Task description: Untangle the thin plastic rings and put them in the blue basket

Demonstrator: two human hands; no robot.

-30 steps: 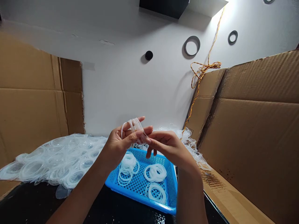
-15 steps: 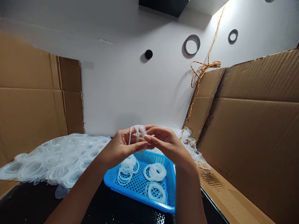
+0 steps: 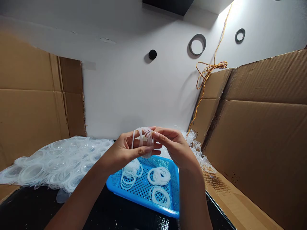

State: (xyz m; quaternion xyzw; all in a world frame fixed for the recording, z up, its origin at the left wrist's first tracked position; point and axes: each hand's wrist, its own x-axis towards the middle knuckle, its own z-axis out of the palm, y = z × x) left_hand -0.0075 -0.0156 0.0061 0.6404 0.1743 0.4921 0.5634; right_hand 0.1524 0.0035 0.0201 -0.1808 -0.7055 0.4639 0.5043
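Head view: above the blue basket (image 3: 139,198), your left hand (image 3: 127,150) held looped white rings (image 3: 145,131) around its fingers; your right hand (image 3: 174,144) pinched their edge. Step, judged: fingering strands; next move called for steady left support, light right pinch.

Can't count thin translucent white rings (image 3: 145,131) looped over fingers of bare left hand (image 3: 127,147), overlapping too closely. Can't make out every finger of bare right hand (image 3: 178,145), some tucked out of sight. Losing part of blue perforated plastic basket (image 3: 141,199) behind hands. Can't separate single pieces in heaped translucent rings (image 3: 57,163) at left. Missing top of black box (image 3: 169,6), cut by upper edge; ditto outer side of brown cardboard panel (image 3: 266,137), cut at right.
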